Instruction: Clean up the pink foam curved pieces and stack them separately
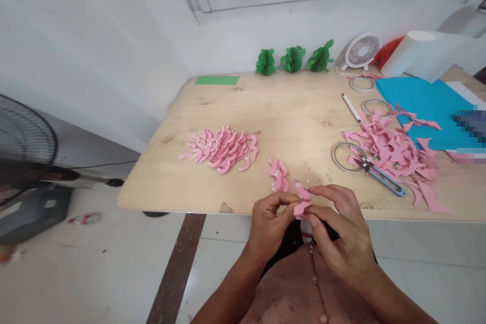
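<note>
Between my two hands, just over the table's front edge, are curved pink paper pieces [302,207]. My left hand [271,220] pinches their left side between thumb and fingers. From the right, my right hand [343,228] grips the same pieces with its thumb and a finger, while the index finger touches the upper curl. A small pile of pink paper curves [279,174] lies just beyond my left hand. Farther left is a bigger heap of similar pink curves [224,147], with pale patches on some ends.
Pink offcuts [395,144], blue-handled scissors [385,179], tape rolls [349,156] and a white marker [351,107] lie at right by blue sheets [436,106]. Green paper figures [293,59] and a small fan [360,51] stand along the wall. A green strip [217,80] lies back left.
</note>
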`<action>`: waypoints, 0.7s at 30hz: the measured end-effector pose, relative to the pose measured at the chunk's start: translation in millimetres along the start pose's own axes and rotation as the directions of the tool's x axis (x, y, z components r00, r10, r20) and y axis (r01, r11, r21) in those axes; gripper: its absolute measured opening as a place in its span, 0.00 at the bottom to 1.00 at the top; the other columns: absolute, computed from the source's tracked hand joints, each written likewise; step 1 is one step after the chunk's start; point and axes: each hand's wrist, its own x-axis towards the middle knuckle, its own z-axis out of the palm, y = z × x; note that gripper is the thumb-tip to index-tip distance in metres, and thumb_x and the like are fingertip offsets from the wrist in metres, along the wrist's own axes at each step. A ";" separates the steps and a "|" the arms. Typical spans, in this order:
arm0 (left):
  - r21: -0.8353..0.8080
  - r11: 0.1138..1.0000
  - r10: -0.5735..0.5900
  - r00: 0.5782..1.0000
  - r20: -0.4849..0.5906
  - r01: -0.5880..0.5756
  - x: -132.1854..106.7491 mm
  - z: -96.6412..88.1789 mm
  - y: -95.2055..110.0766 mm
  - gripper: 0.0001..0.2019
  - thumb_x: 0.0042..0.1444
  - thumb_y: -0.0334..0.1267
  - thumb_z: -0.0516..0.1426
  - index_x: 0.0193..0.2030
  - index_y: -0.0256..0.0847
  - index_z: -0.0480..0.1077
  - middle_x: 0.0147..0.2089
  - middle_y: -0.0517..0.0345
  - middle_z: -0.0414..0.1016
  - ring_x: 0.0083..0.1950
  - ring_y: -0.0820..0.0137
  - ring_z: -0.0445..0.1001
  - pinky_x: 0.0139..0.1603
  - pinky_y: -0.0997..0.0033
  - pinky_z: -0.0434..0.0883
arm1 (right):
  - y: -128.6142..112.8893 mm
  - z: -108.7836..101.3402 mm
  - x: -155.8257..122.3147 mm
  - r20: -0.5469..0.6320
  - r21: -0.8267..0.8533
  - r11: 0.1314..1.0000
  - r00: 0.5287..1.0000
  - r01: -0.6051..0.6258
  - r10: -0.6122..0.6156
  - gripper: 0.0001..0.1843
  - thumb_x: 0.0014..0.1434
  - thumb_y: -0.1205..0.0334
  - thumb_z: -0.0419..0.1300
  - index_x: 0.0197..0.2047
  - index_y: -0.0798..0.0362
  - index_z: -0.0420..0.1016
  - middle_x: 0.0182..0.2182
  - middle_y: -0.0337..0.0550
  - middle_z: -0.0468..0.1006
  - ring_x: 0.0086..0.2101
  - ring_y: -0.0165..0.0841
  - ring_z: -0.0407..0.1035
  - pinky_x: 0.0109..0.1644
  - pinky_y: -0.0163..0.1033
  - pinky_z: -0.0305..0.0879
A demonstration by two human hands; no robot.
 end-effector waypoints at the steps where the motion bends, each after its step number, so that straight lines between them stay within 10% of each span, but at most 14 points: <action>1: 0.040 0.999 0.025 1.000 0.003 -0.026 -0.5 -0.9 -0.3 0.06 0.51 0.39 0.62 0.30 0.38 0.76 0.33 0.52 0.79 0.38 0.64 0.75 0.43 0.66 0.71 | 0.4 0.1 -0.3 0.002 0.005 1.000 1.000 -0.001 0.001 0.11 0.55 0.73 0.56 0.40 0.51 0.75 0.44 0.51 0.75 0.45 0.43 0.68 0.47 0.53 0.65; 21: 0.216 0.941 0.225 0.957 0.182 -0.262 -4.1 -6.8 9.7 0.04 0.55 0.32 0.59 0.32 0.41 0.76 0.35 0.53 0.80 0.39 0.65 0.77 0.43 0.68 0.71 | 9.8 -7.8 7.4 0.209 0.347 0.779 0.853 -0.522 0.479 0.08 0.60 0.60 0.59 0.39 0.50 0.78 0.34 0.43 0.81 0.36 0.35 0.76 0.39 0.37 0.73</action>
